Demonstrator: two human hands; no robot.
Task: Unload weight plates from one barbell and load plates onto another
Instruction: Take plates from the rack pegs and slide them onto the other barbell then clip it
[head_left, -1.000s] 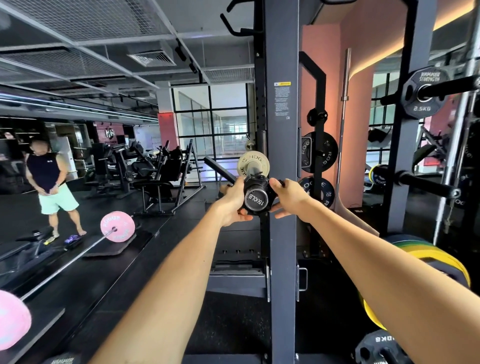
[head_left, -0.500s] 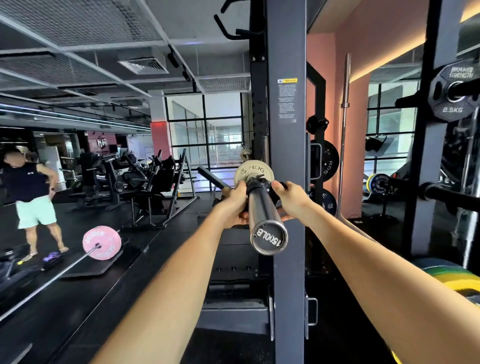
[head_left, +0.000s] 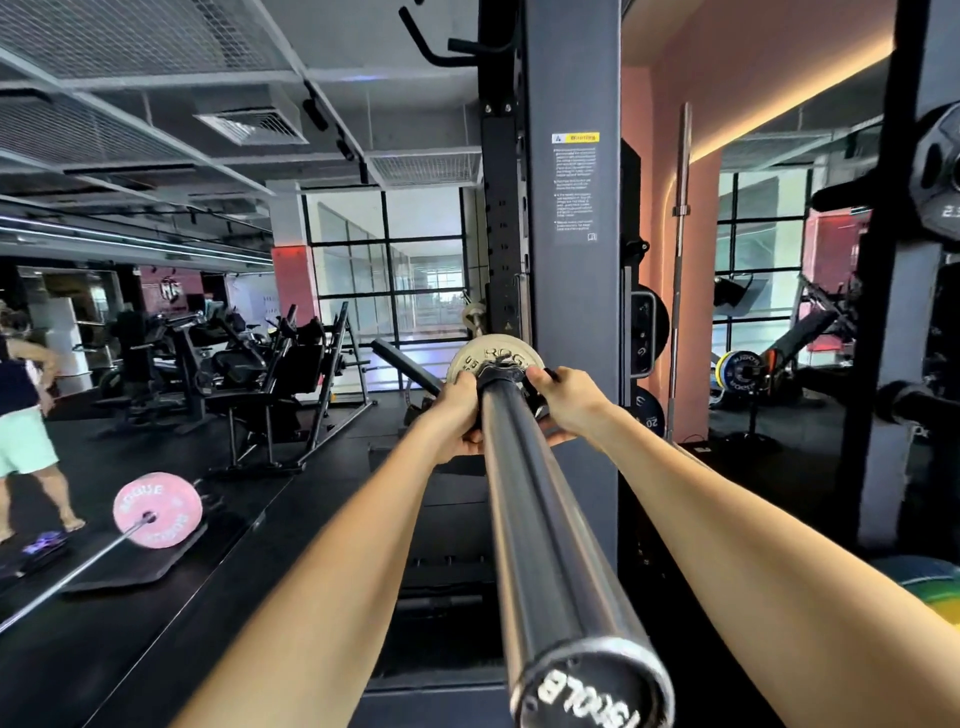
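Observation:
A racked barbell's steel sleeve runs from the lower right toward the rack upright, its end cap nearest me. At its far end sits a small pale metal plate with a black collar in front of it. My left hand grips the collar from the left and my right hand grips it from the right, thumb on its lever. A second barbell with a pink plate lies on the floor at the left.
The dark rack upright stands right behind the sleeve. Black plates hang on pegs beside it, and an upright bar leans against the pink wall. Coloured bumper plates lie low right. A person stands far left among machines.
The view has moved closer along the sleeve, so its end cap now sits low and near. Both hands stay on the collar at the pale plate.

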